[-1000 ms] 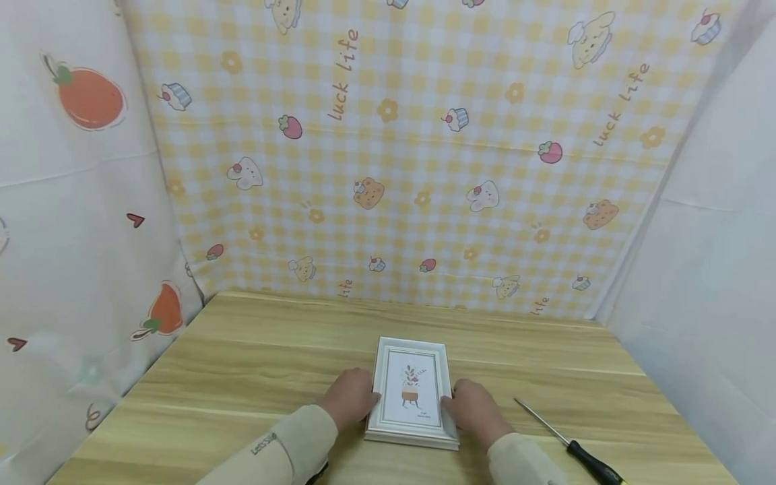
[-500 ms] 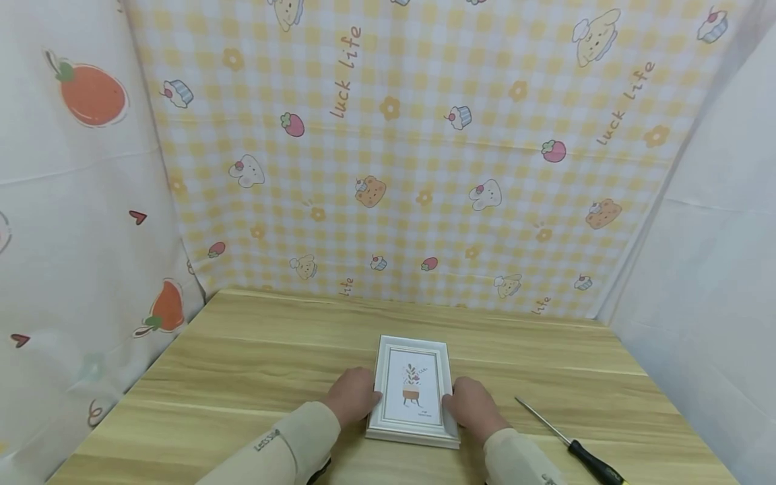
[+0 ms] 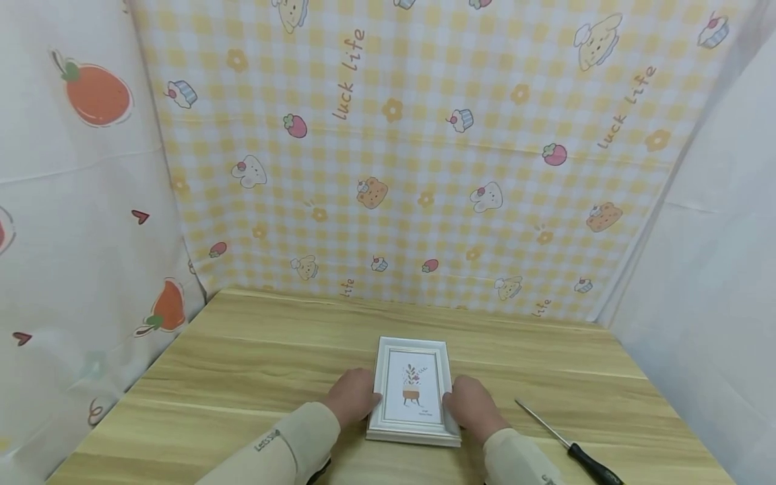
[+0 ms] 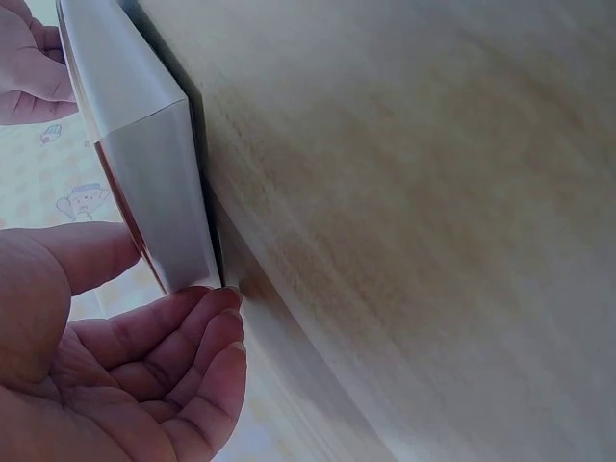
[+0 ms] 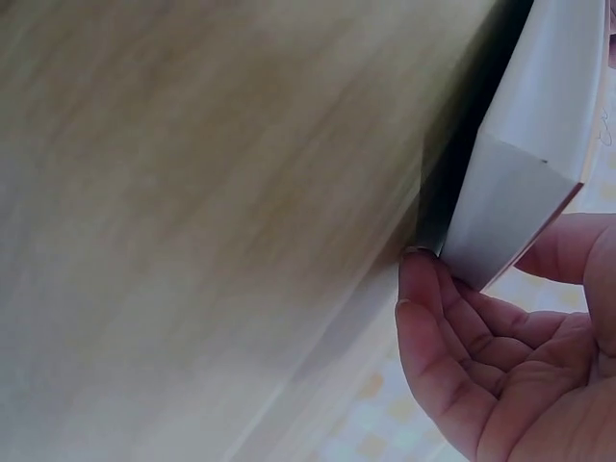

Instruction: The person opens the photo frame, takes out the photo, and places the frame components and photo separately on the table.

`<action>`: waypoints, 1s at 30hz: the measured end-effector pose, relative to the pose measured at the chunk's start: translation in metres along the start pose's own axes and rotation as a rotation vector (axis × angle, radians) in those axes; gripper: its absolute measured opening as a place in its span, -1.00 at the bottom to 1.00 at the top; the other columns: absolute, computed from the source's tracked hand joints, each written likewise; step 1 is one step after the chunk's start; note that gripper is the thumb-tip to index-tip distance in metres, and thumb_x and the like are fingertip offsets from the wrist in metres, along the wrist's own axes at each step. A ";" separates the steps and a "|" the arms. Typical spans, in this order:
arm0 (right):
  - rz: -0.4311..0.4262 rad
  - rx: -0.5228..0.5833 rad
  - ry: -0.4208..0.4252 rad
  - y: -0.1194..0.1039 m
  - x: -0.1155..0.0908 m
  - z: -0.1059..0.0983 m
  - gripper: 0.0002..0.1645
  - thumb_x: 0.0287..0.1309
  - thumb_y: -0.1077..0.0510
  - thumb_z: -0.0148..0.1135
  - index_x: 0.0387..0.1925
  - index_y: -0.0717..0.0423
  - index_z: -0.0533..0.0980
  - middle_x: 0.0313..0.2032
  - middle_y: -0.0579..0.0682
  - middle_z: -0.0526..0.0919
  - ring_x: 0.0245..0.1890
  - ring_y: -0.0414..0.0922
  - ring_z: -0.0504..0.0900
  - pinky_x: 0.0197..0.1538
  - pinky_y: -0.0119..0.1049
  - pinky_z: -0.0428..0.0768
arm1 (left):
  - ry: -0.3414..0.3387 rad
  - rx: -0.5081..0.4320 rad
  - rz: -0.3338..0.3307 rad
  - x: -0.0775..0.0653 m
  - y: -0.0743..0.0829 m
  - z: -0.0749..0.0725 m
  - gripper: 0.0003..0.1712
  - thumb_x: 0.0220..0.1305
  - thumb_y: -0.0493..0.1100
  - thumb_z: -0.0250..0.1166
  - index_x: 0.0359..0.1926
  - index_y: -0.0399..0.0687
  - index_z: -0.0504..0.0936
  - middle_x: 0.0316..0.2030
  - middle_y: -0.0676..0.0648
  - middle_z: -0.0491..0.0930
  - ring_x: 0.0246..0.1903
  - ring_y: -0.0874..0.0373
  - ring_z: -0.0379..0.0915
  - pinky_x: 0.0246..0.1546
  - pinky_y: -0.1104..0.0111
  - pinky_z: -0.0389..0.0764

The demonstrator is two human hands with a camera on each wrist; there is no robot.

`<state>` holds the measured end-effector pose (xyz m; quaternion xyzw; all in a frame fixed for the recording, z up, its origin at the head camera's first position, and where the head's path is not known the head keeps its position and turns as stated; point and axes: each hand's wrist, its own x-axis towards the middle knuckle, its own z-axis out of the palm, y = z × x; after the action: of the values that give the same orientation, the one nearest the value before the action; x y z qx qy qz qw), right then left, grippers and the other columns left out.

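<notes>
A white picture frame lies face up on the wooden table, near its front. The picture inside shows a plant in an orange pot on legs. My left hand grips the frame's left side, thumb on the front face and fingers curled at the outer edge, as the left wrist view shows. On the opposite side my right hand pinches the frame the same way, its fingertips at the underside edge. The frame's back is hidden.
A screwdriver with a black handle lies on the wooden table right of the right hand. A yellow checked cloth hangs behind the table, and white cloths hang at both sides.
Both hands keep hold of the picture frame, which stays in almost the same place. The head view has shifted slightly.
</notes>
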<state>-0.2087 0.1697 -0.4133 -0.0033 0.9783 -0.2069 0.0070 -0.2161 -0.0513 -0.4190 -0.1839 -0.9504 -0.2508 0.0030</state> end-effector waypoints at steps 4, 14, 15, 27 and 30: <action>-0.005 0.046 0.000 0.002 -0.001 0.001 -0.78 0.04 0.27 0.11 -0.66 0.18 0.39 -0.66 -0.02 0.41 -0.62 -0.11 0.38 -0.51 -0.26 0.40 | -0.010 -0.010 -0.012 0.000 -0.003 0.002 -0.67 0.18 -0.26 0.32 -0.66 -0.16 0.45 -0.68 0.03 0.34 -0.66 0.20 0.21 -0.58 0.37 0.33; 0.042 0.242 -0.039 0.012 0.004 0.003 -0.57 0.04 0.24 0.08 -0.82 -0.04 0.16 -0.78 -0.17 0.19 -0.74 -0.24 0.18 -0.62 -0.42 0.18 | -0.008 -0.026 -0.007 0.000 -0.002 0.001 -0.66 0.17 -0.27 0.32 -0.68 -0.13 0.43 -0.67 0.03 0.33 -0.65 0.20 0.20 -0.56 0.35 0.33; 0.052 0.264 -0.040 0.012 0.004 0.003 -0.57 0.04 0.23 0.08 -0.82 -0.04 0.17 -0.78 -0.17 0.19 -0.74 -0.24 0.18 -0.62 -0.42 0.18 | -0.008 -0.033 -0.005 0.000 -0.003 0.000 -0.65 0.17 -0.27 0.31 -0.69 -0.13 0.42 -0.68 0.04 0.33 -0.65 0.20 0.20 -0.57 0.36 0.32; 0.146 0.444 -0.045 0.015 0.007 0.002 -0.78 0.00 0.18 0.12 -0.68 0.15 0.43 -0.65 -0.06 0.39 -0.63 -0.18 0.34 -0.56 -0.38 0.29 | -0.042 -0.094 -0.058 0.000 -0.005 -0.001 -0.65 0.20 -0.25 0.31 -0.68 -0.10 0.43 -0.70 0.04 0.34 -0.67 0.22 0.23 -0.63 0.39 0.28; 0.153 0.445 -0.049 0.016 0.008 0.002 -0.81 0.00 0.19 0.12 -0.61 0.21 0.50 -0.62 -0.05 0.42 -0.61 -0.18 0.36 -0.54 -0.38 0.31 | -0.041 -0.093 -0.061 -0.001 -0.004 -0.002 -0.63 0.20 -0.25 0.31 -0.69 -0.09 0.41 -0.72 0.05 0.33 -0.69 0.23 0.22 -0.65 0.40 0.26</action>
<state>-0.2165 0.1837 -0.4221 0.0675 0.9055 -0.4163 0.0469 -0.2171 -0.0555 -0.4195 -0.1600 -0.9428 -0.2907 -0.0325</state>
